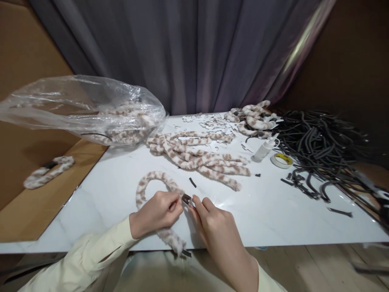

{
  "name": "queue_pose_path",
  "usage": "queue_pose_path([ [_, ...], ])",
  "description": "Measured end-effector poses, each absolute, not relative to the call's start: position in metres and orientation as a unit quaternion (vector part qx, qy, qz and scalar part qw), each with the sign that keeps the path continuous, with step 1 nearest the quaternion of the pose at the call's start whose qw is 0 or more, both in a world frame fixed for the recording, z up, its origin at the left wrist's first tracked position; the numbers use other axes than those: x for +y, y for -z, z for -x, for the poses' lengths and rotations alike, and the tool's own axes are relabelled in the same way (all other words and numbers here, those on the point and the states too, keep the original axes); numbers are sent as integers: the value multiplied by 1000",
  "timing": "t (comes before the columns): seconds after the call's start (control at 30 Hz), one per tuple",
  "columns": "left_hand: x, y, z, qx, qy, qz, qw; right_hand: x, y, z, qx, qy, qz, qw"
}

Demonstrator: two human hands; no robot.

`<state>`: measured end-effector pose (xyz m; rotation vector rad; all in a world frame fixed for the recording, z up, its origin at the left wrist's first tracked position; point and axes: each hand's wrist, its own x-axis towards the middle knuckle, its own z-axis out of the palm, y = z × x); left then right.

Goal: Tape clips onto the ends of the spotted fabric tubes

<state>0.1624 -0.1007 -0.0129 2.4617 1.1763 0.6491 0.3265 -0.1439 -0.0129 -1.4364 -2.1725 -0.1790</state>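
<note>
A fluffy white tube with brown spots (148,180) lies curved in a loop at the front of the table. My left hand (159,211) is closed on it near one end, thumb and fingers pinched together. From that end sticks a short black tube piece (186,198), which the fingertips of my right hand (214,223) pinch; something small and pale shows at those fingertips, too blurred to name. The loop's other end passes under my left wrist and hangs at the table's front edge, with a black tip (186,254) poking out.
Several fluffy tubes (194,158) lie mid-table. Behind them are paper scraps (209,121) and finished-looking rings (258,117). A clear plastic bag (91,97) stands left, near a ring (48,172) on cardboard. At right are a glue bottle (263,151), a tape roll (282,160) and black tubes (316,142).
</note>
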Motion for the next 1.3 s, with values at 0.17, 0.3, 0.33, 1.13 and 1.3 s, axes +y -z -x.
queue_pose_path([
  [0.17, -88, -4, -145, 394, -188, -890, 134, -134, 18, -328, -805, 32, 533, 258],
  [0.3, -68, -19, -115, 416, -168, -891, 69, -130, 22, -331, -803, 2, 546, 238],
  [0.33, -64, -18, -110, 409, -150, -897, 70, -129, 22, -331, -803, -7, 548, 235],
  [1.13, -64, 5, -122, 335, -168, -884, 280, -119, 18, -340, -737, -312, 500, 330],
  [1.3, -65, 1, -123, 334, -189, -871, 307, -118, 22, -341, -737, -258, 523, 342],
])
